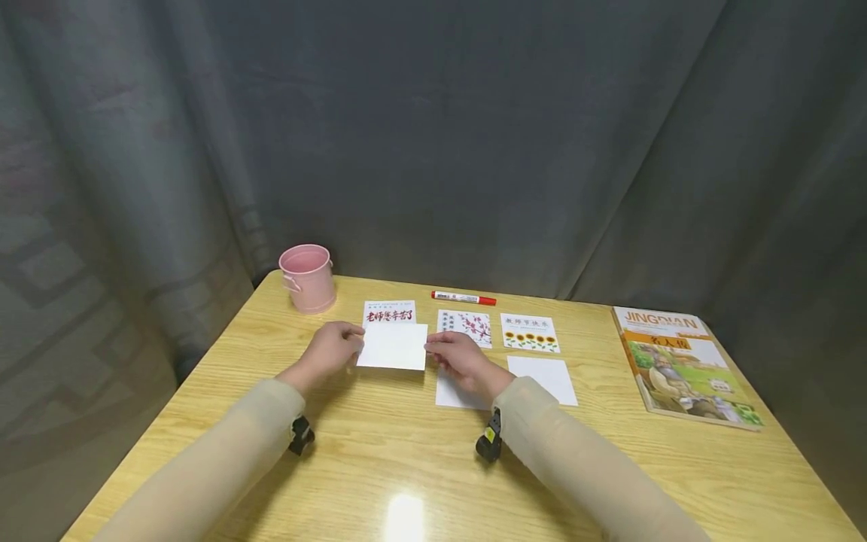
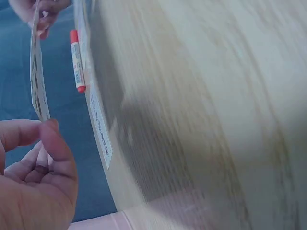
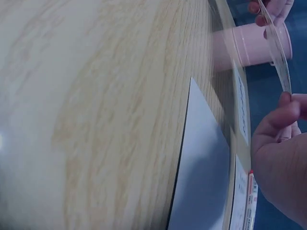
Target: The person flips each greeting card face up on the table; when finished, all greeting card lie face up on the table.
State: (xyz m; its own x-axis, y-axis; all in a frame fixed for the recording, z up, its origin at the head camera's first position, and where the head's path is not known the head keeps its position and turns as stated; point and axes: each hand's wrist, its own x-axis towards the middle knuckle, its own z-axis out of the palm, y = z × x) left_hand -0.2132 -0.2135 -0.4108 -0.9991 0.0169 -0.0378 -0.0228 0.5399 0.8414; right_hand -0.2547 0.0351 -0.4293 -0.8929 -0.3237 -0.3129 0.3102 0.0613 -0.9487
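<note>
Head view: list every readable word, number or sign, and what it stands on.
"JINGDIAN": book
"名人传": same book
"老师您辛苦了": red-lettered card
"教师节快乐": sunflower card
Too small to read: blossom card, red marker, other fine print.
None visible: held card.

A pale wood-grain table [image 1: 379, 467] stands before a dark gray curtain [image 1: 440, 135].
The fabric hangs in loose folds behind the tabletop and along both sides, running past the top of the frame, with faint blocklike outlines at left. The table's far left corner is rounded; a bright white glare [image 1: 405, 519] reflects off the near surface, and soft shadows cross the grain.
</note>
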